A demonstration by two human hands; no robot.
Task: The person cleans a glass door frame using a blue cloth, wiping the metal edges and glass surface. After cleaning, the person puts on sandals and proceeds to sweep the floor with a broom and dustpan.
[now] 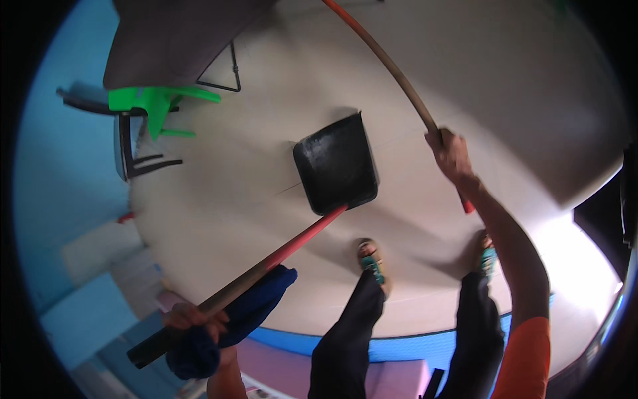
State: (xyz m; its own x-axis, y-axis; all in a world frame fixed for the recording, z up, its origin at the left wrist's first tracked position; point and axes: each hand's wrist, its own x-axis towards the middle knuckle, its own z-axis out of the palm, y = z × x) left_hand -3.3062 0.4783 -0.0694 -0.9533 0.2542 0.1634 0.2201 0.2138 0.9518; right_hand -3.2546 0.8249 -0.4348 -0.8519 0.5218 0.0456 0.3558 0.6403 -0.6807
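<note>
My left hand [199,324] is closed round the long handle [286,250] of a black dustpan [339,166], near the handle's dark end. A dark blue cloth [256,307] hangs from the same hand. The pan rests on or just over the pale floor ahead of my feet; I cannot tell which. At the right, my right hand [453,158] grips a long wooden stick [392,66] with an orange upper part and a red near end. The stick runs up out of view, so its far end is hidden.
A brown-covered table [173,40] stands at the far left, with a green plastic chair [157,105] and a dark-framed chair [127,146] beside it. Pale blue boxes [90,312] line the left wall. Behind my sandalled feet [372,259] lie blue and pink mats [399,378].
</note>
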